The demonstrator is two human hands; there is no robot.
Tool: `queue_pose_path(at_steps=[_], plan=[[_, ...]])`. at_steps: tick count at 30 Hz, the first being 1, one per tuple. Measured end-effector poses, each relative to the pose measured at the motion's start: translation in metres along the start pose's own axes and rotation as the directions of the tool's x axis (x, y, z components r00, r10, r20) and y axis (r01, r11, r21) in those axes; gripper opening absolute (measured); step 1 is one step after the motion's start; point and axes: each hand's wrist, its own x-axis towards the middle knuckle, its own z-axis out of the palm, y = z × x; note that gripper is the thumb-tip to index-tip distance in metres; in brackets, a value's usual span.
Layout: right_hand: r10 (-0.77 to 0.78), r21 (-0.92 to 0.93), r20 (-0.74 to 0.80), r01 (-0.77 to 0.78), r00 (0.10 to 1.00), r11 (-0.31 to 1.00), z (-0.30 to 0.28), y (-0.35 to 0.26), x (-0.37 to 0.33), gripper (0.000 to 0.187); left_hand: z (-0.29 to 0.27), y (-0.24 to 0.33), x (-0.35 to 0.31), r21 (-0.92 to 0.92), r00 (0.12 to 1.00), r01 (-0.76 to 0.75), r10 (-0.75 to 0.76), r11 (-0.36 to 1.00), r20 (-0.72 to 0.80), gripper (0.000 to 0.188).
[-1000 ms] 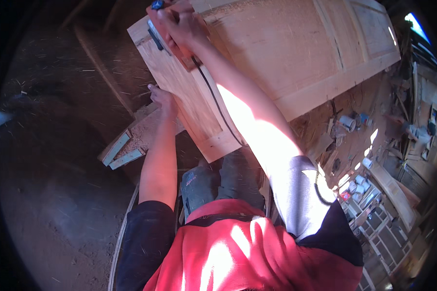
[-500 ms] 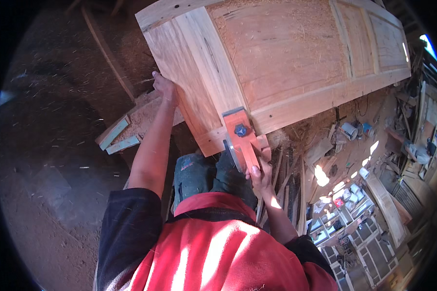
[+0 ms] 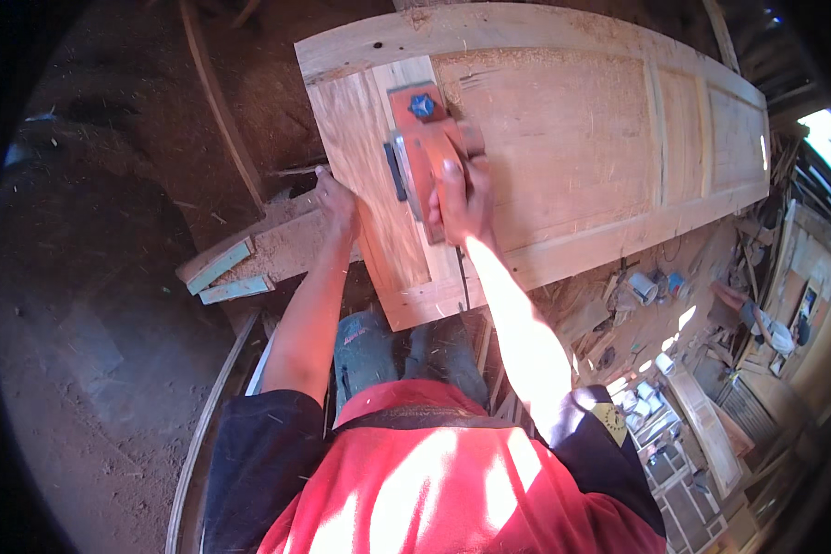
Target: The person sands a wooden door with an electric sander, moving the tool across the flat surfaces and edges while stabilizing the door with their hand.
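A pale wooden panel door [image 3: 563, 152] lies in front of me, its near-left end closest to my body. My right hand [image 3: 466, 198] is closed round the handle of an orange electric planer [image 3: 427, 148] with a blue front knob. The planer rests on the door's end boards, its front pointing away from me. A dark cord runs from its rear toward the near edge. My left hand [image 3: 340, 208] grips the left end edge of the door; its fingers are partly hidden. Wood shavings are scattered over the panel and fly in the air.
Below the door's left end sits a wooden support [image 3: 277, 249] with pale green-edged pieces. A long timber [image 3: 217, 102] leans at far left. Offcuts, a white bucket [image 3: 644, 288] and wooden frames [image 3: 688, 489] crowd the right. Another person's arm [image 3: 737, 300] shows at far right.
My right hand has pushed the planer away from me, from the door's near edge up onto its end boards. My left hand stays on the end edge. Fewer shavings lie on the panel.
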Motion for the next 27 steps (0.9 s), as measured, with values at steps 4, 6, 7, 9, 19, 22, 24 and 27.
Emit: queue_pose_path(at_steps=[4,6,7,9,19,22,24,27], plan=[[-0.105,-0.024,0.059,0.107,0.993,0.994,0.028,-0.024,0.067,0.046,-0.006,-0.005,0.005,0.054,0.998,-0.018,0.021,0.998,-0.055,0.063],[-0.119,-0.106,0.047,0.123,0.992,0.987,0.048,-0.041,0.094,0.054,-0.015,-0.012,0.012,0.084,0.995,-0.044,0.051,0.995,-0.087,0.064],[-0.324,-0.214,-0.022,0.312,0.946,0.925,0.046,-0.036,0.124,0.047,-0.002,-0.001,0.005,0.118,0.995,-0.065,0.072,0.991,-0.063,0.064],[-0.519,-0.437,-0.101,0.431,0.849,0.790,0.039,-0.036,0.160,0.039,0.017,0.021,-0.019,0.194,0.995,-0.091,0.097,0.977,-0.020,0.065],[-0.301,-0.232,0.071,0.309,0.951,0.922,-0.042,0.037,-0.043,0.036,-0.003,0.001,0.008,0.191,0.989,0.009,0.019,0.981,-0.148,0.063],[-0.137,-0.254,-0.006,0.131,0.991,0.958,-0.099,0.078,-0.180,0.040,0.010,0.015,-0.013,0.197,0.987,0.068,-0.037,0.978,-0.155,0.063],[0.009,-0.313,0.075,0.014,0.997,0.950,-0.132,0.090,-0.250,0.035,0.013,0.022,-0.023,0.164,0.987,0.078,-0.053,0.983,-0.150,0.063],[0.101,-0.230,-0.025,-0.104,0.995,0.968,-0.134,0.093,-0.278,0.039,0.013,0.022,-0.022,0.135,0.994,0.042,-0.028,0.990,-0.104,0.063]])
